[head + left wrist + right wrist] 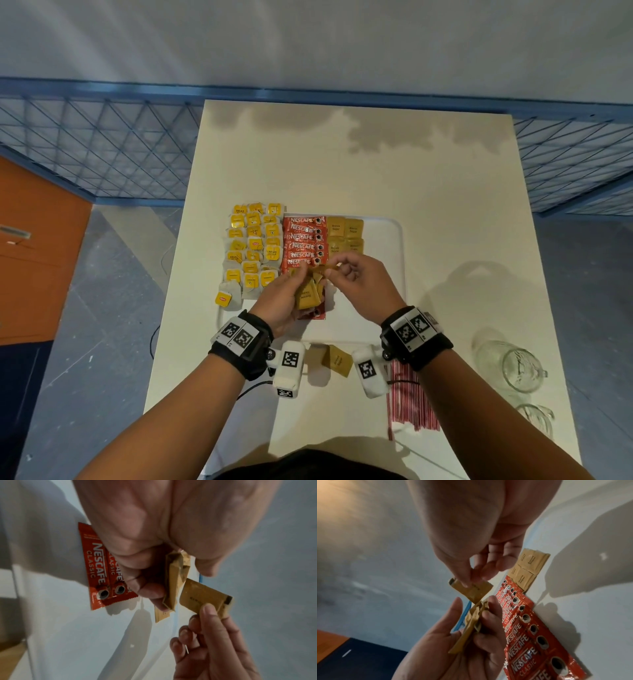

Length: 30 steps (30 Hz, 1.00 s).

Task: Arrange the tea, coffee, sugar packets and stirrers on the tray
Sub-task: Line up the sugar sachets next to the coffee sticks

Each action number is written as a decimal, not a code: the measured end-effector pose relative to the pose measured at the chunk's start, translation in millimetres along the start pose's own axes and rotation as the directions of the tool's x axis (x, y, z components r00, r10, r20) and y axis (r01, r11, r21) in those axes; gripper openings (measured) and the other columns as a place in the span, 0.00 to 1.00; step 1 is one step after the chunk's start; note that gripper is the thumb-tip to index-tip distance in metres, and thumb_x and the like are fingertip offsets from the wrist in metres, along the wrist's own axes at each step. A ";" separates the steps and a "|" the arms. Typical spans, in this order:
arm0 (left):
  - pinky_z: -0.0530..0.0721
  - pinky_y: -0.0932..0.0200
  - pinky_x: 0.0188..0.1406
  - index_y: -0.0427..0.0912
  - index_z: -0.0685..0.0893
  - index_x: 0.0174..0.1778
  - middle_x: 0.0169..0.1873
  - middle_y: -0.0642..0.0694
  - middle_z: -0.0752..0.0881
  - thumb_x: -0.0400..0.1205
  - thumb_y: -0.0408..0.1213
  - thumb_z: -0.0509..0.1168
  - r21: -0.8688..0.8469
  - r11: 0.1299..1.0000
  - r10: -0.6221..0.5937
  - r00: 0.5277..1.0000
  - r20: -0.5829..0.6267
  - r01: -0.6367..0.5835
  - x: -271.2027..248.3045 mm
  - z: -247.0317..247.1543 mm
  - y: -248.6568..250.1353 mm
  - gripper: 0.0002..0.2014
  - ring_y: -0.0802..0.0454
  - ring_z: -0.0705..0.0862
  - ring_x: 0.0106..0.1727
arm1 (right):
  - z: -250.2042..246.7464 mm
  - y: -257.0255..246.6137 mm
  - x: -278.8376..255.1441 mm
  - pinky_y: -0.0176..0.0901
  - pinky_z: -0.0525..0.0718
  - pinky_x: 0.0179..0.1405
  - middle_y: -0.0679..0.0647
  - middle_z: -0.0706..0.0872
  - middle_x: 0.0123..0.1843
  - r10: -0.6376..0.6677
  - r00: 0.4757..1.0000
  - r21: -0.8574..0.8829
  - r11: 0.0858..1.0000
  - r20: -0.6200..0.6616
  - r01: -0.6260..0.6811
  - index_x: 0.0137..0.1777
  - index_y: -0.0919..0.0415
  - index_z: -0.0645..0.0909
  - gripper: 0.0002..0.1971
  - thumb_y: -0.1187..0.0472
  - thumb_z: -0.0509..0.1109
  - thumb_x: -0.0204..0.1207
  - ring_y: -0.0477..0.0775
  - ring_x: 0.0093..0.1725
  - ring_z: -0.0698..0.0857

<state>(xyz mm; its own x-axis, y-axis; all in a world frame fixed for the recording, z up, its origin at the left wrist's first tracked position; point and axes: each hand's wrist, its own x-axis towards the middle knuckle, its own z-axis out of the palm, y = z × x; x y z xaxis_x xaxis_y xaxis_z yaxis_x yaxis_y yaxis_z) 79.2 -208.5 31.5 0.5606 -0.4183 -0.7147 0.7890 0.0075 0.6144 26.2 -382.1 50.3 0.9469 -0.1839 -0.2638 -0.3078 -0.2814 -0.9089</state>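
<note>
Over the white tray (394,270), my left hand (286,294) grips a bundle of brown sugar packets (308,295) (175,574) (471,626). My right hand (352,275) pinches a single brown sugar packet (202,597) (471,591) by its edge, just above the bundle. On the tray lie a column of red Nescafe coffee sachets (305,240) (522,628) and, to their right, several brown sugar packets (346,231) (527,568). Yellow tea bags (253,246) lie in rows at the tray's left. Red-and-white stirrers (407,401) rest on the table under my right wrist.
One loose brown sugar packet (337,359) lies on the white table (376,164) in front of the tray. Two glass jars (513,366) lie at the table's right front. A blue mesh fence (102,150) runs behind the table.
</note>
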 end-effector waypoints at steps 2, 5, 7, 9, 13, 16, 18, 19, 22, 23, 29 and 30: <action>0.87 0.48 0.52 0.40 0.86 0.64 0.54 0.37 0.90 0.86 0.49 0.64 0.007 1.000 0.016 1.000 0.000 -0.016 1.2 -2.6 2.4 0.18 0.42 0.89 0.53 | 0.2 1.7 -3.0 0.32 0.81 0.41 0.34 0.88 0.40 -0.030 0.999 -0.052 0.998 0.017 0.031 0.49 0.48 0.89 0.05 0.61 0.77 0.79 0.43 0.37 0.82; 0.88 0.49 0.50 0.34 0.83 0.67 0.58 0.33 0.89 0.84 0.35 0.69 0.020 0.998 0.057 0.998 0.024 -0.057 5.1 -6.7 2.0 0.16 0.38 0.88 0.56 | 1.0 7.5 -6.4 0.29 0.80 0.42 0.36 0.89 0.47 -0.024 1.000 -0.084 0.996 0.016 0.025 0.49 0.51 0.90 0.06 0.63 0.78 0.77 0.45 0.37 0.83; 0.87 0.45 0.56 0.35 0.84 0.64 0.58 0.34 0.90 0.83 0.29 0.70 0.029 0.996 0.085 0.996 0.009 -0.085 6.6 -7.9 2.8 0.14 0.36 0.88 0.57 | 1.3 8.4 -8.3 0.27 0.79 0.42 0.40 0.89 0.45 0.001 1.000 -0.087 0.996 0.030 0.001 0.50 0.52 0.90 0.07 0.64 0.78 0.77 0.42 0.35 0.82; 0.85 0.39 0.64 0.38 0.85 0.62 0.57 0.35 0.90 0.82 0.28 0.70 0.039 0.994 0.098 0.995 -0.005 -0.098 8.3 -9.2 2.0 0.13 0.35 0.89 0.58 | 0.8 9.8 -9.9 0.27 0.79 0.42 0.42 0.89 0.39 0.030 0.998 -0.087 0.996 0.053 -0.025 0.52 0.49 0.90 0.07 0.62 0.77 0.77 0.42 0.36 0.84; 0.82 0.32 0.69 0.38 0.85 0.63 0.58 0.34 0.90 0.80 0.29 0.72 0.083 0.990 0.113 0.993 -0.019 -0.111 10.0 -12.3 0.5 0.15 0.30 0.88 0.61 | -0.9 8.4 -9.9 0.29 0.82 0.44 0.41 0.89 0.37 0.068 0.997 -0.012 0.998 0.035 -0.068 0.49 0.50 0.90 0.02 0.56 0.76 0.81 0.41 0.39 0.87; 0.82 0.32 0.68 0.38 0.85 0.62 0.56 0.35 0.91 0.78 0.29 0.75 0.133 0.983 0.128 0.991 -0.029 -0.123 8.1 -10.6 2.0 0.16 0.31 0.89 0.59 | -0.1 11.4 -6.0 0.29 0.81 0.44 0.48 0.89 0.41 0.090 0.996 0.031 0.995 0.001 -0.090 0.50 0.54 0.89 0.03 0.56 0.76 0.81 0.39 0.38 0.84; 0.84 0.34 0.66 0.38 0.86 0.60 0.54 0.36 0.92 0.78 0.28 0.75 0.191 0.972 0.145 0.989 -0.019 -0.139 7.1 -9.5 3.1 0.15 0.34 0.90 0.55 | 0.4 15.5 -3.1 0.28 0.81 0.44 0.52 0.90 0.44 0.130 0.992 0.012 0.991 0.008 -0.130 0.54 0.54 0.89 0.06 0.56 0.77 0.80 0.37 0.39 0.84; 0.86 0.36 0.64 0.39 0.86 0.59 0.52 0.37 0.92 0.78 0.28 0.76 0.232 0.962 0.154 0.988 -0.014 -0.147 6.6 -9.1 3.8 0.14 0.36 0.91 0.54 | 0.4 17.7 -1.9 0.27 0.82 0.45 0.50 0.90 0.44 0.145 0.989 -0.019 0.989 0.017 -0.145 0.54 0.54 0.89 0.06 0.56 0.77 0.80 0.37 0.40 0.86; 0.89 0.43 0.59 0.42 0.87 0.58 0.52 0.41 0.93 0.78 0.29 0.76 0.330 0.931 0.164 0.986 0.005 -0.157 6.0 -8.5 4.9 0.14 0.41 0.92 0.53 | -0.8 20.8 0.1 0.36 0.85 0.50 0.44 0.91 0.44 0.184 0.982 -0.105 0.978 0.040 -0.179 0.49 0.51 0.91 0.03 0.54 0.77 0.79 0.41 0.46 0.89; 0.89 0.45 0.57 0.42 0.87 0.58 0.51 0.41 0.93 0.78 0.30 0.76 0.338 0.929 0.161 0.987 0.007 -0.154 5.9 -8.6 4.7 0.13 0.41 0.92 0.53 | -1.4 21.3 0.8 0.38 0.86 0.51 0.43 0.91 0.44 0.194 0.980 -0.124 0.975 0.051 -0.186 0.47 0.50 0.91 0.02 0.54 0.77 0.79 0.43 0.47 0.89; 0.86 0.39 0.64 0.43 0.87 0.57 0.54 0.40 0.93 0.82 0.32 0.72 0.204 0.978 0.057 0.998 -0.041 -0.047 8.0 -8.1 0.7 0.09 0.37 0.91 0.57 | -7.1 27.3 10.4 0.43 0.86 0.50 0.43 0.92 0.40 0.222 0.975 -0.173 0.960 -0.001 -0.219 0.41 0.50 0.91 0.06 0.52 0.75 0.78 0.45 0.45 0.89; 0.86 0.39 0.63 0.42 0.86 0.59 0.54 0.40 0.92 0.83 0.31 0.71 0.162 0.986 0.035 0.998 -0.044 -0.028 8.8 -8.6 0.5 0.09 0.37 0.90 0.58 | -8.4 28.8 12.9 0.43 0.86 0.50 0.42 0.92 0.41 0.226 0.974 -0.180 0.957 -0.028 -0.228 0.40 0.50 0.91 0.08 0.51 0.75 0.79 0.45 0.45 0.89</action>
<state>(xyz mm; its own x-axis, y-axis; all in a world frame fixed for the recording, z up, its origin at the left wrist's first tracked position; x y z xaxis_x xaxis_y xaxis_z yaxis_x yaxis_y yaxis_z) 86.7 -204.4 22.7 0.5985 -0.3773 -0.7067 0.7218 -0.1287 0.6800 28.7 -400.5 23.4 0.8497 -0.2690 -0.4535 -0.5269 -0.3969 -0.7516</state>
